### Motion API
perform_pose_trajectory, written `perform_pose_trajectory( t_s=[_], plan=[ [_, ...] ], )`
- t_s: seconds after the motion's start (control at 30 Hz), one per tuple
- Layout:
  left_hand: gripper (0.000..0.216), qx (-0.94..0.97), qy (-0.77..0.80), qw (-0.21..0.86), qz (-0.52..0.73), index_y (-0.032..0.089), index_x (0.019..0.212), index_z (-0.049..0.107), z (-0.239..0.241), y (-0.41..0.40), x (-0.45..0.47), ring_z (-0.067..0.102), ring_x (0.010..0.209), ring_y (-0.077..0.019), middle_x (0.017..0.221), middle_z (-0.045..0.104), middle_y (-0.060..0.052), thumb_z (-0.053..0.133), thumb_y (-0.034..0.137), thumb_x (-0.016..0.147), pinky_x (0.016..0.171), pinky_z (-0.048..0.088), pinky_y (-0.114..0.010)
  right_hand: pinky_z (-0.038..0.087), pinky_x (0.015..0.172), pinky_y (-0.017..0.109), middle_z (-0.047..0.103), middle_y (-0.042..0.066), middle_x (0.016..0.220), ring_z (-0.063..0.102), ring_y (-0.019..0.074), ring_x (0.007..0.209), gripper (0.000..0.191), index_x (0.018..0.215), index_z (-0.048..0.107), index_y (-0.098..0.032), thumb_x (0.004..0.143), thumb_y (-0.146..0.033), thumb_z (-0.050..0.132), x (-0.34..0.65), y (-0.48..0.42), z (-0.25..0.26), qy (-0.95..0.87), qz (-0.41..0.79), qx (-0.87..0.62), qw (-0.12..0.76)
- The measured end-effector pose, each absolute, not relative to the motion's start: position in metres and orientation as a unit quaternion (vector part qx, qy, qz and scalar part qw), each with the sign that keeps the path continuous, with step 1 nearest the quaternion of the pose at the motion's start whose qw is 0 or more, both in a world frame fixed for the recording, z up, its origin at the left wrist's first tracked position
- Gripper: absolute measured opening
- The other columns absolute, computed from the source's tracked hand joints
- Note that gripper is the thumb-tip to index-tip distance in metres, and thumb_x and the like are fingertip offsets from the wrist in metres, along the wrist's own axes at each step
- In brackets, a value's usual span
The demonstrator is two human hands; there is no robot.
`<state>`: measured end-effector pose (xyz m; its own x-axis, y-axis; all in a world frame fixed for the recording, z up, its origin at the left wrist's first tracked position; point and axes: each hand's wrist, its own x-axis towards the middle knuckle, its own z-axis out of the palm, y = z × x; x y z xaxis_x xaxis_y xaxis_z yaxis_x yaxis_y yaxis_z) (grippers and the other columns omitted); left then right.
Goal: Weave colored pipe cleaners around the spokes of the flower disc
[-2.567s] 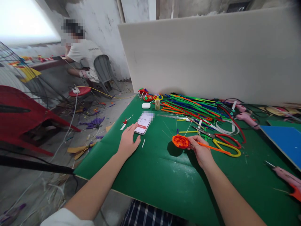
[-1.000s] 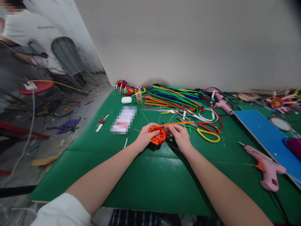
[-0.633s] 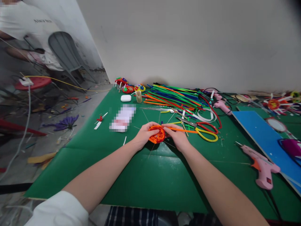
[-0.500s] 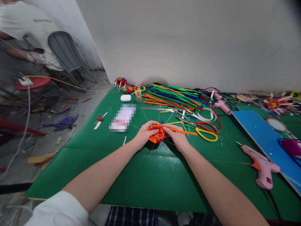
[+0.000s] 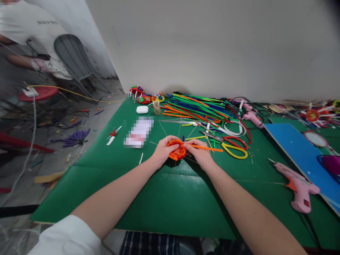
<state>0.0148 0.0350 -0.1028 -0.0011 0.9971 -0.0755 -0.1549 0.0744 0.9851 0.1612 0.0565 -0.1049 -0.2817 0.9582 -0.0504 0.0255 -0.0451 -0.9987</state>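
An orange coil of wound pipe cleaner [image 5: 178, 151] with thin wires sticking out around it is held just over the green table. My left hand [image 5: 164, 150] is closed on the coil's left side, thumb over its face. At the upper right of the coil, my right hand [image 5: 199, 153] pinches the orange pipe cleaner [image 5: 209, 148], whose loose end points right past the fingers. Scissors [image 5: 225, 143] with red and yellow handles lie just beyond that end. My right fingertips are partly hidden.
Bundled pipe cleaners [image 5: 196, 106] lie along the wall. A pink glue gun [image 5: 299, 184] and a blue board [image 5: 297, 148] are on the right of the green table [image 5: 170, 209]. To the left are a blurred-out flat object [image 5: 138, 132] and a white case [image 5: 142, 109]. A person [image 5: 32, 32] sits beyond.
The coil has tilted and turned slightly between my hands, and its wires have shifted. Both hands keep nearly the same place. The whole view has moved a little.
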Motion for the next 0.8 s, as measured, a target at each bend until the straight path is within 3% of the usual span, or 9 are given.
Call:
perform_pose_trajectory(
  t_s=[0.37,0.57,0.8],
  plan=[
    [0.019,0.421,0.477,0.562,0.528,0.013,0.079,0.053,-0.1033,0.0341,0.0154,0.054,0.065,-0.0094,0.075,0.057,0.000,0.058,0.016,0.061,0.066,0.043,-0.024,0.044,0.059,0.026,0.058,0.003,0.073,0.053,0.0139,0.068,0.020,0.072,0.059,-0.018,0.065,-0.037,0.055,0.1639,0.0528,-0.1033,-0.640,0.440,-0.458,0.432],
    [0.020,0.402,0.469,0.574,0.537,0.013,0.080,0.052,-0.1033,0.0339,0.0149,0.054,0.066,-0.0089,0.075,0.058,0.000,0.059,0.015,0.061,0.065,0.043,-0.023,0.046,0.051,0.025,0.057,0.004,0.083,0.053,0.0148,0.068,0.022,0.078,0.059,-0.019,0.072,-0.037,0.047,0.1615,0.0506,-0.1034,-0.651,0.419,-0.466,0.427],
    [0.019,0.398,0.468,0.573,0.542,0.013,0.078,0.052,-0.1013,0.0320,0.0151,0.054,0.067,-0.0094,0.074,0.058,-0.001,0.058,0.013,0.060,0.066,0.043,-0.023,0.043,0.071,0.033,0.060,0.004,0.082,0.052,0.0174,0.081,0.020,0.081,0.061,-0.021,0.077,-0.029,0.043,0.1656,0.0535,-0.1042,-0.748,0.313,-0.417,0.410]
  ],
)
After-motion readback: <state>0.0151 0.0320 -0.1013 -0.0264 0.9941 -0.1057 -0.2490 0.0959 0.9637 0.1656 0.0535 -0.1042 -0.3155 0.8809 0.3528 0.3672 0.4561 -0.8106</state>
